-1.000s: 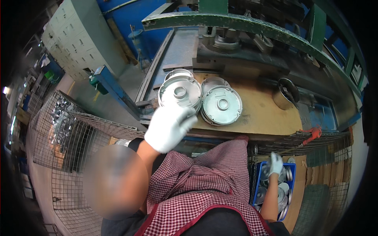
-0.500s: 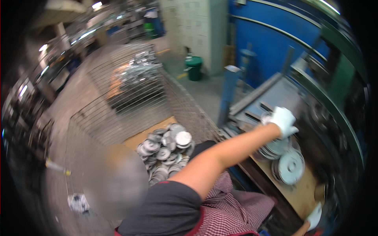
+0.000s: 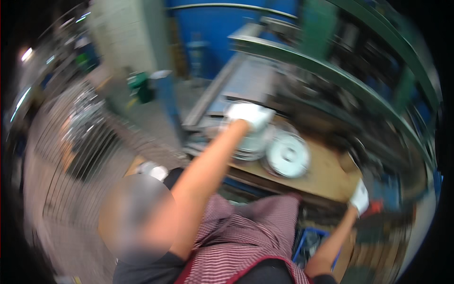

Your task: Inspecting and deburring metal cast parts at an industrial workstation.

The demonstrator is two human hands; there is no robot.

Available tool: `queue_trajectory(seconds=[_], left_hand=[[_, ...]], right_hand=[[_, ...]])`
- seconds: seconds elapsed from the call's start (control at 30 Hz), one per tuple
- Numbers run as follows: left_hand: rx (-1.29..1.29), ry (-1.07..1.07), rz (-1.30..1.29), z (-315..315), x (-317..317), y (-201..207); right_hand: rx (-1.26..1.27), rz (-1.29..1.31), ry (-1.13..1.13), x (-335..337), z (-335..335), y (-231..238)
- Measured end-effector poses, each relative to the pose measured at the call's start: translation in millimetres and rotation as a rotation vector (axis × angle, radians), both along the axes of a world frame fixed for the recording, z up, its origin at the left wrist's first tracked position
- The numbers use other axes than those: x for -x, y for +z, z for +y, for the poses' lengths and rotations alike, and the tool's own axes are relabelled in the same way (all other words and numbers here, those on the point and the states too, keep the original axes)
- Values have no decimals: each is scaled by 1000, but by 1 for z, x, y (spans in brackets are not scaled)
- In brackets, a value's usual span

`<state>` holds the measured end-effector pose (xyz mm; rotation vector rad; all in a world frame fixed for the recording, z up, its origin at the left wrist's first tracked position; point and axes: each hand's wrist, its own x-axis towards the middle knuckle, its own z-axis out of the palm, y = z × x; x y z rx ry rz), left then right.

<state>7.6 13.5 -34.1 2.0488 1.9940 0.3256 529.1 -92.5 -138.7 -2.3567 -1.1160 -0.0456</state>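
Note:
My left hand point(image 3: 249, 116), in a white glove, reaches across the bench point(image 3: 326, 177) and lies over a stack of round metal discs point(image 3: 248, 146). Motion blur smears its fingers, and whether they grip a disc cannot be made out. Just right of that stack sits another pile of discs point(image 3: 288, 155), its top one flat and pale with a hole in the middle. My right hand point(image 3: 360, 198), also white-gloved, is at the bench's right end, below a tan curved piece point(image 3: 349, 163). How its fingers are set is too blurred to tell.
Green machine rails point(image 3: 283, 52) run above and behind the bench. A blue post point(image 3: 168, 102) rises at its left end. Left of me stands a wire cage point(image 3: 66, 189); a green bucket point(image 3: 140, 87) is beyond. A blue crate point(image 3: 309, 246) lies low by my right forearm.
My view has turned right, so bench and discs now appear further left. The left hand stays over the discs. My right hand and forearm show more fully, by the bench's right end.

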Motion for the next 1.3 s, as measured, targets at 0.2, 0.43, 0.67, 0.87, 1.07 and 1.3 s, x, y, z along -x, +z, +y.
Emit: queue_trajectory(seconds=[0.2,0.43,0.67,0.87,1.07,1.3], left_hand=[[-61,-12,14,8,5,-8],[-46,-6,8,7,3,-7],[-77,-6,-19,3,0,-3],[-68,1,11,5,-1,-5],[-96,2,21,5,0,-7],[-107,8,36,5,-2,-5]], right_hand=[[-51,-107,-72,24,-4,12],[-43,-86,-92,32,-4,17],[-69,-63,114,57,6,70],[160,-178,193,52,42,86],[154,-93,86,43,47,83],[-372,33,275,83,66,125]])
